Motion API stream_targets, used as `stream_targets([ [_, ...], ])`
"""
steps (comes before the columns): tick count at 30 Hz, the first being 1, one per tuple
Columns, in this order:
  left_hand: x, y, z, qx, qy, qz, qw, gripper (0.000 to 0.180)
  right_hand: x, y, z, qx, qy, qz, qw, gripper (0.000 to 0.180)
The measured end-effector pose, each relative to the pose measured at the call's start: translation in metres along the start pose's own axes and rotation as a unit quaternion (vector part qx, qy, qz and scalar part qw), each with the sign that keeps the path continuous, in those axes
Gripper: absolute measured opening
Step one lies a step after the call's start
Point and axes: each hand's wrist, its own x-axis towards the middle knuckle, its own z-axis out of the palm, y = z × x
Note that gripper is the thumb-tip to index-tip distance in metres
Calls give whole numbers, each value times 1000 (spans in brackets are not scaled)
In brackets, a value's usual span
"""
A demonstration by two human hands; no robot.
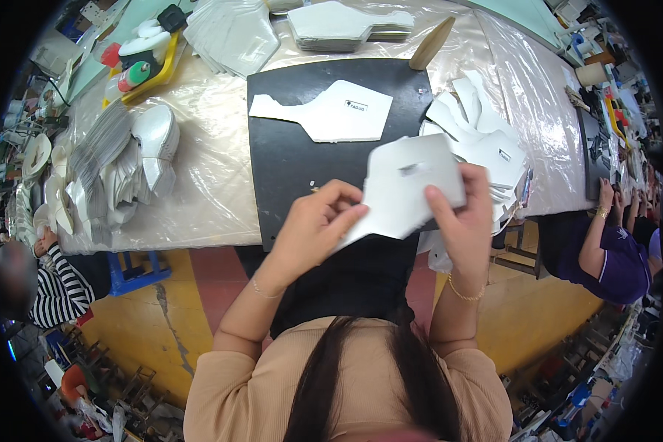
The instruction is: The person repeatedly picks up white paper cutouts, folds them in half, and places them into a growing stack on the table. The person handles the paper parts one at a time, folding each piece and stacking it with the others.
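Between my two hands is a white cut panel [405,184], a flat piece with a broad angular end and a narrower tail, held tilted above the near right part of a black board [287,169]. My left hand [313,225] pinches it near the narrow tail. My right hand [468,221] grips the broad end, thumb on the face and fingers behind. Another white panel [320,121] of similar outline lies flat on the board, a small printed mark on it. Beside the board's right edge spreads a loose pile of white panels [493,140].
A wooden tool [432,44] rests at the board's far right corner. Stacked white pieces [232,33] and panels [331,26] stand beyond. Fanned pieces [155,147] lie left, near a yellow tray [173,55] with a green-topped bottle [135,74]. Other people sit at both sides.
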Motion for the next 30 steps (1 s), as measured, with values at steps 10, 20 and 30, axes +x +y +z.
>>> stream_targets([
  [10,-17,-30,-32,353,56,37,933,24,4,43,53,-121,-88,44,988,21],
  [20,-4,-40,-37,285,142,160,934,27,4,33,61,-144,-125,13,982,19],
  [30,93,-4,-55,467,-9,130,875,52,-8,34,64,-211,-105,-163,958,14],
])
